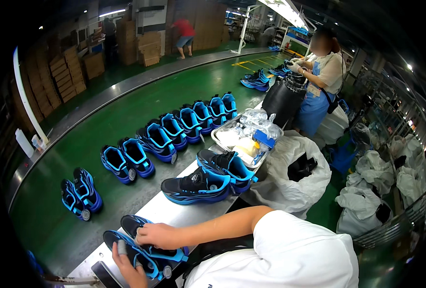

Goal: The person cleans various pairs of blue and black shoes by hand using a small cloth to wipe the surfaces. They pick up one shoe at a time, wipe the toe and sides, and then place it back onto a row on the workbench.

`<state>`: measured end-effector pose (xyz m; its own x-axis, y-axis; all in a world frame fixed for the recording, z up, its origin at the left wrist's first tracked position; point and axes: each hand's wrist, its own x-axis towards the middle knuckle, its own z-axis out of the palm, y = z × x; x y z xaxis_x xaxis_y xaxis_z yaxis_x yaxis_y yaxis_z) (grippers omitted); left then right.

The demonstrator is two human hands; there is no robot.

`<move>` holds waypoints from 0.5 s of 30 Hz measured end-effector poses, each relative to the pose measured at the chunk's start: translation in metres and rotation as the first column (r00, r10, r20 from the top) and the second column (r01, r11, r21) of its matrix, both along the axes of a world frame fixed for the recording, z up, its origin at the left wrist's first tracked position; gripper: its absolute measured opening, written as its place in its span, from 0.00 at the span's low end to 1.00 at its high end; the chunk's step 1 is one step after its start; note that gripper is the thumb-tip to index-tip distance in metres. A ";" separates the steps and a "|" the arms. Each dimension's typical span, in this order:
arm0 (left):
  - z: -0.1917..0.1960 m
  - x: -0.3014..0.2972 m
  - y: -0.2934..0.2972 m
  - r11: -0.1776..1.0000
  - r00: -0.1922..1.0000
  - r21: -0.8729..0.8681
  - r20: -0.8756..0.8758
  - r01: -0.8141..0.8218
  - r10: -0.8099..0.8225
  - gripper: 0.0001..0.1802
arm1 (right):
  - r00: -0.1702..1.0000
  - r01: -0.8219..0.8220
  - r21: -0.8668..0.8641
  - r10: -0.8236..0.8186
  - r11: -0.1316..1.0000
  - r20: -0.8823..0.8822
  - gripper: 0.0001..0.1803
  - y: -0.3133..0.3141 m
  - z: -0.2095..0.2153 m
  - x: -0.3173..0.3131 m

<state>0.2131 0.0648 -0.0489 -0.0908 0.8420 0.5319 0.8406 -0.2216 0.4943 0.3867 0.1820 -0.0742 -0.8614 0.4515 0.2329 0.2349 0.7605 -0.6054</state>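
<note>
Apparently to steady it, my left hand (128, 269) grasps the nearer shoe (135, 250) by its side; just beyond, my right hand (159, 236) bends over the farther shoe (131, 223), though I cannot tell whether it pinches or merely presses.

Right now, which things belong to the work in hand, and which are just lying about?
Apparently in use:
black-and-blue shoe pair, touched by the left hand and right hand
matching shoes on the green surface

Apparently lying about:
open white plastic sack
stacked brown cardboard boxes
</note>
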 end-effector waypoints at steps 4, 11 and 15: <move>-0.019 -0.012 -0.012 0.999 0.997 -0.028 0.074 -0.032 0.034 0.21 | 0.977 0.135 0.059 -0.123 0.989 -0.173 0.33 -0.008 -0.007 0.006; -0.032 -0.024 -0.008 0.983 0.995 -0.177 0.090 0.058 -0.042 0.26 | 0.990 0.138 -0.018 -0.139 0.990 -0.031 0.20 0.008 0.008 -0.012; -0.034 -0.020 -0.010 0.983 0.998 -0.183 0.055 0.033 -0.023 0.26 | 0.969 0.179 0.245 -0.128 0.953 -0.210 0.22 -0.009 0.018 -0.008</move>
<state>0.1927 0.0546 -0.0826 -0.0891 0.9275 0.3632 0.8073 -0.1463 0.5717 0.3789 0.1729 -0.0558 -0.7146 0.4767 0.5121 0.2618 0.8610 -0.4361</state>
